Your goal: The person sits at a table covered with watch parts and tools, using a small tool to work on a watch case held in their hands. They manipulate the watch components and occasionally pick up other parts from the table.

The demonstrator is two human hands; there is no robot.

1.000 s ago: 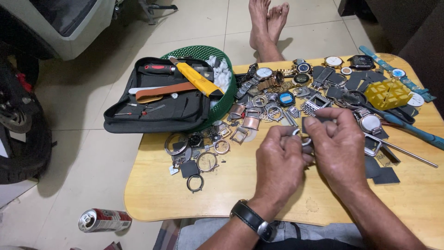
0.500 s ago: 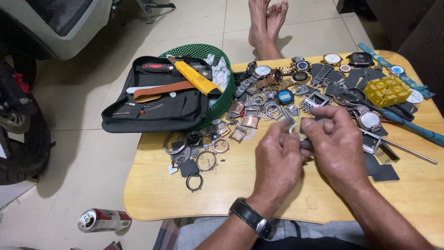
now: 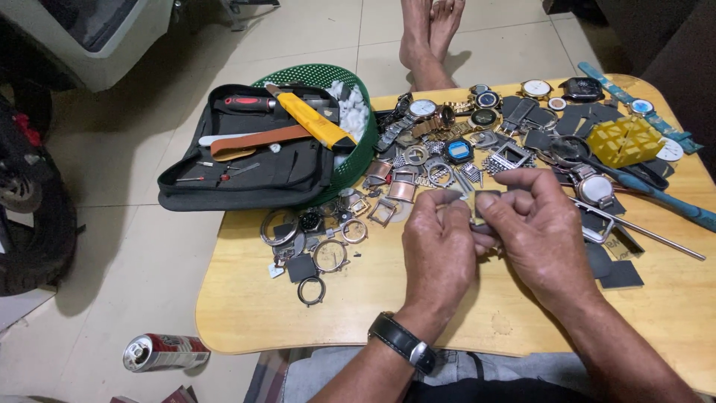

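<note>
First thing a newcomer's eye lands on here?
The two hands meeting mid-table: the left hand and the right hand pinch a small metal part between their fingertips. Behind them, a scatter of watches and watch parts covers the wooden table. At far left, a yellow utility knife lies on an open black tool pouch that overlaps a green basket.

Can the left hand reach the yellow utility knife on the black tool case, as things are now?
Probably yes, but not at once. The left hand pinches a small metal part together with the right hand. The yellow utility knife lies uncovered on the black tool case, with only low watch parts between.
</note>
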